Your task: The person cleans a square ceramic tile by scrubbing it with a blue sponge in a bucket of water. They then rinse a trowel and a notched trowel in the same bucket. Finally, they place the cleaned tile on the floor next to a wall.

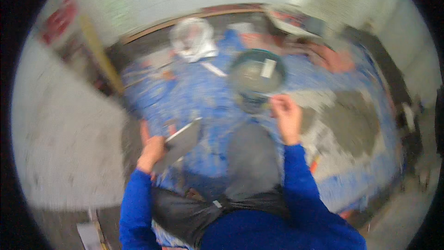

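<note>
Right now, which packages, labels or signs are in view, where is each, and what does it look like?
Label: pale rectangular patch in the dark round bucket, centre, just above the right hand.
Bag: crumpled white-and-clear plastic bag, top centre-left on the blue sheet.
Sign: red patch on the wall, upper left, too blurred to tell its shape.

Blurred head view. The left hand point(150, 152) gripped a flat metal trowel point(181, 141) over a blue tarp point(203, 97). The right hand point(286, 115) was closed at the rim of a dark bucket point(256, 76) of grey mortar. A white plastic bag point(192, 39) lay beyond.
</note>
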`<state>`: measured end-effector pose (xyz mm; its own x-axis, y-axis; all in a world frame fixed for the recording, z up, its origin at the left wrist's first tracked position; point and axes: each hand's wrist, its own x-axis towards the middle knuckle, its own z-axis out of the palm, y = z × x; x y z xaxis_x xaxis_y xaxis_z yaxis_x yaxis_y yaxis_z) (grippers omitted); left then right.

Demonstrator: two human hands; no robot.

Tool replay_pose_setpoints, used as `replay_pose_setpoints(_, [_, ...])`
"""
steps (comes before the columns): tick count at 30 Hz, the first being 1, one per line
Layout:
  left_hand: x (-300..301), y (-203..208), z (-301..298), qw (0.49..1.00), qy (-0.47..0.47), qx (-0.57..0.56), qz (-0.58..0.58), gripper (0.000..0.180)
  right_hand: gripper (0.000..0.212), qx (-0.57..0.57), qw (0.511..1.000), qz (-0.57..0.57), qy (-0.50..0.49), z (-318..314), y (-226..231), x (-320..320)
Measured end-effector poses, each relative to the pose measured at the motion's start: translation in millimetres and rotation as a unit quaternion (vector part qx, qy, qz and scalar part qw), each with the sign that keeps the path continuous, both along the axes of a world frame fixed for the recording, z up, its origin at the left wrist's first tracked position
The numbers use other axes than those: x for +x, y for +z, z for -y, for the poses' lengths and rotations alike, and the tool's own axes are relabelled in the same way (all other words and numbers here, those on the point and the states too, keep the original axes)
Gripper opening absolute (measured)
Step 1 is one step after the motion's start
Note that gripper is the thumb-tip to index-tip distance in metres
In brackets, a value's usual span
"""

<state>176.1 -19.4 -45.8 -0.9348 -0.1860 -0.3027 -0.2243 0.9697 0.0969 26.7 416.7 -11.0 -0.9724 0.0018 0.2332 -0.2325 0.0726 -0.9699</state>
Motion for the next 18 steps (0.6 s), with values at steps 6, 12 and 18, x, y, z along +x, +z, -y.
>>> replay_pose_setpoints(6, [-33, -25, -41, 0.989, -0.093, 0.107, -0.044, 0.030, 0.015, 0.186, 0.966, 0.110, -0.143, -92, -144, 26])
replay_pose_setpoints(12, [-58, -51, -79, 0.984, -0.067, 0.163, 0.007, 0.026, 0.023, 0.325, 0.835, 0.258, -0.361, -239, -274, 54])
replay_pose_setpoints(18, [-62, -65, -92, 0.994, -0.092, 0.055, -0.003, 0.020, 0.018, 0.320, 0.844, 0.285, -0.322, -244, -276, 62])
